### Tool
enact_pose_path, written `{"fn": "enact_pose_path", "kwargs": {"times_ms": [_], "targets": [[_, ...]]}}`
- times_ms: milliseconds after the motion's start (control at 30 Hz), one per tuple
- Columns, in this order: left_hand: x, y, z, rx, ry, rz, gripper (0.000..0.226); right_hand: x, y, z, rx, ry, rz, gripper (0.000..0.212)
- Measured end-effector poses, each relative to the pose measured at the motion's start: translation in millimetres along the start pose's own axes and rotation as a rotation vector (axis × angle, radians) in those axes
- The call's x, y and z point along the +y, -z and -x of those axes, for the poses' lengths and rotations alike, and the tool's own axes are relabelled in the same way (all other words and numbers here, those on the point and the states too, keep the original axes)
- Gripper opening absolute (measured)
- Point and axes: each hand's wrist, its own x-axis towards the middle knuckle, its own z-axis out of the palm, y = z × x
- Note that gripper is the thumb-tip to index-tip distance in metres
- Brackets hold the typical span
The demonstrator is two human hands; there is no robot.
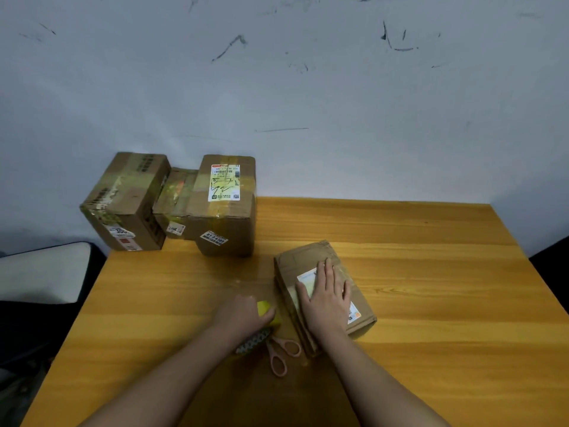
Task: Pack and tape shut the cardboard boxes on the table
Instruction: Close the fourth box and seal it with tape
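The head view shows a wooden table (400, 229) against a scuffed grey wall. The right hand (326, 295) lies flat, fingers straight, pressing on top of the near box (360, 303), which sits at the table's middle, just right of the left hand. The left hand (246, 315) curls round a yellow tape roll (267, 310) resting on the table just beside that box. A clear, shiny strip seems to run from the roll toward the box's side, though it is too faint to be sure. Pink-handled scissors (281, 354) lie touching nothing I can make out, just nearer the person than the roll, between the two forearms.

By the look of it the step in hand is taping this box: flaps held down by the right hand, tape being drawn by the left. The next move probably calls for keeping the lid pressed, pulling tape over the seam, then freeing a hand for the scissors to cut it.

Three taped boxes (221, 211) stand in a tight group at the far left corner, already sealed with yellowish tape, so the near box appears to be the last one open to work.

Writing: the tallest of the group carries a white shipping label (224, 182) with barcode and a QR mark, print too small to read; a sticker lower down reads roughly "81-3-4305". The left box shows a tag with "330". The label under the right hand is unreadable.
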Motion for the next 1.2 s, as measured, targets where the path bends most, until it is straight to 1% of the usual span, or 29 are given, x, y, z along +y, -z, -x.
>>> {"fn": "enact_pose_path", "kwargs": {"times_ms": [133,300,433,533,633,733,833,933,1000,1067,1133,1200], "targets": [[-1.6,-1.4,-2.0,-0.018,-0.005,0.002,0.054,-0.8,-9.0,-0.4,-0.015,0.015,0.091,0.102],[-2.2,-8.7,-4.6,-0.048,0.002,0.077,0.055,-9.0,-3.0,0.3,-0.087,0.012,0.105,0.115],[-3.0,-12.5,-4.4,-0.069,0.001,0.093,0.054,-13.7,-4.0,9.3,-0.111,0.121,0.207,0.105],[-10.5,-14.9,-0.7,-0.080,0.030,0.203,0.049,-13.8,-3.7,7.4,-0.143,0.119,0.202,0.107],[-17.5,-19.7,4.2,-0.086,-0.011,0.305,0.042,-14.7,-3.5,6.8,-0.146,0.109,0.190,0.107],[-21.8,-12.6,12.0,-0.063,-0.075,0.339,0.051,-15.1,1.7,8.2,-0.135,0.110,0.168,0.102],[-18.5,2.5,18.1,-0.047,-0.167,0.362,0.062,-11.9,13.9,3.0,-0.175,0.095,0.132,0.086],[-7.2,25.8,23.3,0.003,-0.239,0.353,0.066,-8.4,28.4,-6.1,-0.197,0.062,0.018,0.081],[1.8,46.7,24.8,0.046,-0.273,0.320,0.065,-0.2,37.3,-17.0,-0.257,0.040,-0.111,0.080],[11.7,65.3,24.5,0.082,-0.308,0.271,0.064,10.1,42.5,-26.0,-0.356,0.025,-0.347,0.083],[23.6,78.0,24.2,0.113,-0.347,0.232,0.062,18.2,48.6,-29.0,-0.410,-0.027,-0.636,0.085],[32.8,83.4,22.4,0.146,-0.365,0.206,0.060,21.7,57.2,-28.5,-0.416,-0.066,-0.777,0.074]]}}
